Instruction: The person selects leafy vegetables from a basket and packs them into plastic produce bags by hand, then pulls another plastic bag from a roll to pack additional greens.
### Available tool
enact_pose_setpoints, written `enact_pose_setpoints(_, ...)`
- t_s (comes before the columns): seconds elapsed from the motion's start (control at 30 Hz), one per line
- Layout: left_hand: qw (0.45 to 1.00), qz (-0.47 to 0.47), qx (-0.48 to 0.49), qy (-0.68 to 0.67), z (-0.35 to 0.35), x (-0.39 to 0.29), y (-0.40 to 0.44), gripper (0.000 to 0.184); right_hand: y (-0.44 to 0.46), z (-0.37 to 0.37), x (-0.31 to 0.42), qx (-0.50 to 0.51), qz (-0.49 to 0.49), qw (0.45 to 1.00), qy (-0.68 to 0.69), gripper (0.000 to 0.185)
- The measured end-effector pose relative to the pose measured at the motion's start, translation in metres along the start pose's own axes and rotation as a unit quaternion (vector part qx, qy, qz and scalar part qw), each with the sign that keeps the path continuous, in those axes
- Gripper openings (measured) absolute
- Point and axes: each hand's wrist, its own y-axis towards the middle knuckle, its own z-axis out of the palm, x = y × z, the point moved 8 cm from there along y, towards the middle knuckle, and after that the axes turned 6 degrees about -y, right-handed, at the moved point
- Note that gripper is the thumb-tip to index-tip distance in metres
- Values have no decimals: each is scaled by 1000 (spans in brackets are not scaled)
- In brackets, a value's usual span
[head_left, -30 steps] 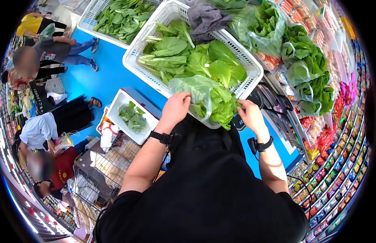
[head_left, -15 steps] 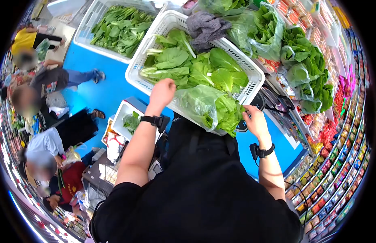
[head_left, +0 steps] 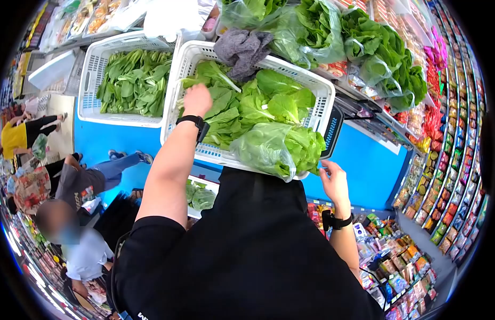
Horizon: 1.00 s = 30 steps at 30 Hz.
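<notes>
My left hand reaches over the left part of a white plastic crate, its fingers curled in against leafy greens; what they hold, if anything, is hidden. Loose green leaves fill the crate. At its near right corner lies a clear plastic bag of lettuce, leaves showing from its right end. My right hand is beside those leaf tips, thumb and fingers apart. A dark grey cloth drapes over the crate's far rim.
Left of it stands another white crate of greens. Bagged lettuces lie at the far right. Below the left arm sits a box with greens. People are at the left; packaged goods line the right.
My left hand has moved left and farther over the crate. My right hand has shifted slightly down beside the bagged lettuce. The view has turned, showing more shelves at the lower right.
</notes>
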Motion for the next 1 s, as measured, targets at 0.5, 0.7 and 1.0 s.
enact_pose_setpoints(0.5,973,-73,218,-16,22,70,-55,47,13,21,24,6,-9,1000,-3,29)
enact_pose_setpoints(0.7,970,-73,228,-50,20,77,-70,48,30,-1,45,-11,-34,999,-16,30)
enact_pose_setpoints(1.0,958,-49,90,-267,-52,102,-81,46,31,-44,76,-67,-39,997,9,29)
